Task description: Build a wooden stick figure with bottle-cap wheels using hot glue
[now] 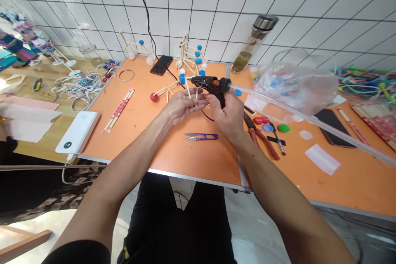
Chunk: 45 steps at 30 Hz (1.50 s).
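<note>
My right hand is wrapped round a black hot glue gun, its nozzle pointing left. From the gun's back a long clear glue stick runs off to the right. Between the fingers of my left hand is a small wooden stick frame with a blue bottle cap at its top. The nozzle is close beside that cap; I cannot tell whether they touch. Thread snips lie on the orange table below my hands. Red-handled pliers rest by my right wrist.
More stick models with blue caps stand against the tiled wall, near a black phone. A glass bottle leans at the back. Wrapped chopsticks and a white power bank lie left; a plastic bag and another phone right.
</note>
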Each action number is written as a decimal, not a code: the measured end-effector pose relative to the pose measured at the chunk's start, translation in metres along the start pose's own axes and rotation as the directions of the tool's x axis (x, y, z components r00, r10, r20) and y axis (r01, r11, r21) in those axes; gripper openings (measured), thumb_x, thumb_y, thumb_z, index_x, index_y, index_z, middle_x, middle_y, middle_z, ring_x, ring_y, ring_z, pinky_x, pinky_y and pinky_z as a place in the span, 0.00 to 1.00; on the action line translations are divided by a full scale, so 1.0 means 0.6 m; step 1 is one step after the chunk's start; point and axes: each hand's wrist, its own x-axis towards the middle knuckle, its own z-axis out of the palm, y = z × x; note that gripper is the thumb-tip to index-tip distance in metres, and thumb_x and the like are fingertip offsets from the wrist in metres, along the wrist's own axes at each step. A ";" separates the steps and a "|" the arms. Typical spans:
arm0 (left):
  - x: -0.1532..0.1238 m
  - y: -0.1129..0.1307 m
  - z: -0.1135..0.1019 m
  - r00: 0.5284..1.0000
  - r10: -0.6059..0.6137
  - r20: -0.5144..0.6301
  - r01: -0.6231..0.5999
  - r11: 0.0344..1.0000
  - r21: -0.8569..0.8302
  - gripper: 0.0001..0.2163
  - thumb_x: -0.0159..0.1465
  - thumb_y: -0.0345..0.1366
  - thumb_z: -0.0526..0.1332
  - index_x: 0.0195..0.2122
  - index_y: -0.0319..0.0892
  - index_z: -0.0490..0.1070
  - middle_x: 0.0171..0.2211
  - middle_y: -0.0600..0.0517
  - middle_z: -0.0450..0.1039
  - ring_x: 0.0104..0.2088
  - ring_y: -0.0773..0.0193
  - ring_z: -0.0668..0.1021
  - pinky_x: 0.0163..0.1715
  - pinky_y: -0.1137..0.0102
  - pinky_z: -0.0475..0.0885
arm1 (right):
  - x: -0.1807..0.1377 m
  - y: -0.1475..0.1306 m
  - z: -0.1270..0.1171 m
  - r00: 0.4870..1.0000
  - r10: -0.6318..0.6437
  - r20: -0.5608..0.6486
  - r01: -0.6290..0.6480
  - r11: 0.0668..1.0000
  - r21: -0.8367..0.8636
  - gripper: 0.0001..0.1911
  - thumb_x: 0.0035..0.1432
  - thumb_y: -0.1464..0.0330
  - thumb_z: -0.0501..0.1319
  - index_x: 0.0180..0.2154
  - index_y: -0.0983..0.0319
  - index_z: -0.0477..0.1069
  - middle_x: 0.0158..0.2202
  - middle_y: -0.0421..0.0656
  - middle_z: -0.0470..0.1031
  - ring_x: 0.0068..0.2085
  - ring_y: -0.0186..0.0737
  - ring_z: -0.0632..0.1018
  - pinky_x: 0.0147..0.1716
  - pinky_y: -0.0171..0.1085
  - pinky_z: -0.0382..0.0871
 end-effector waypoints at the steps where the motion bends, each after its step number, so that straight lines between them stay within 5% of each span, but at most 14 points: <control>1: 0.001 -0.002 -0.002 1.000 0.002 0.008 -0.002 1.000 -0.001 0.14 0.72 0.17 0.71 0.53 0.39 0.86 0.50 0.44 0.93 0.50 0.55 0.96 0.77 0.51 0.82 | 0.000 -0.001 0.000 1.000 -0.005 -0.003 0.005 1.000 0.004 0.27 0.81 0.40 0.57 0.56 0.53 0.80 0.49 0.52 0.87 0.51 0.62 0.87 0.56 0.56 0.84; 16: 0.002 -0.004 -0.005 0.999 -0.006 0.035 0.005 1.000 0.024 0.13 0.73 0.18 0.72 0.54 0.38 0.86 0.56 0.39 0.93 0.55 0.51 0.96 0.77 0.50 0.82 | -0.003 -0.007 -0.004 1.000 -0.014 -0.019 0.014 1.000 0.009 0.28 0.81 0.40 0.57 0.56 0.54 0.81 0.50 0.53 0.88 0.50 0.61 0.87 0.54 0.56 0.83; 26: 0.001 -0.004 -0.003 0.999 -0.001 0.050 0.002 1.000 -0.007 0.14 0.71 0.17 0.73 0.53 0.38 0.86 0.50 0.43 0.94 0.48 0.58 0.96 0.67 0.60 0.88 | 0.007 0.036 0.027 0.945 -0.251 -0.210 0.269 0.961 0.065 0.31 0.82 0.36 0.58 0.50 0.55 0.81 0.40 0.48 0.85 0.36 0.52 0.82 0.35 0.48 0.76; 33: 0.003 -0.006 -0.008 0.996 0.015 0.089 -0.012 1.000 -0.028 0.14 0.71 0.17 0.72 0.52 0.38 0.87 0.49 0.44 0.94 0.47 0.58 0.96 0.56 0.66 0.90 | 0.007 0.037 0.026 0.943 -0.260 -0.208 0.277 0.959 0.056 0.31 0.83 0.36 0.58 0.50 0.55 0.80 0.40 0.47 0.84 0.36 0.52 0.82 0.36 0.48 0.77; 41: 0.004 -0.006 -0.007 0.999 0.010 0.054 -0.009 1.000 -0.010 0.13 0.70 0.18 0.74 0.53 0.38 0.87 0.50 0.43 0.94 0.48 0.57 0.96 0.64 0.61 0.88 | 0.007 0.038 0.027 0.935 -0.275 -0.223 0.292 0.955 0.046 0.29 0.84 0.37 0.58 0.50 0.55 0.79 0.40 0.47 0.84 0.37 0.51 0.82 0.37 0.48 0.77; 45: 0.003 -0.006 -0.007 0.997 0.021 0.080 -0.019 1.000 -0.025 0.13 0.70 0.18 0.75 0.52 0.38 0.87 0.49 0.43 0.94 0.48 0.57 0.96 0.60 0.64 0.90 | 0.007 0.039 0.028 0.935 -0.270 -0.228 0.287 0.957 0.045 0.30 0.84 0.37 0.58 0.50 0.55 0.79 0.40 0.46 0.84 0.36 0.51 0.81 0.37 0.49 0.78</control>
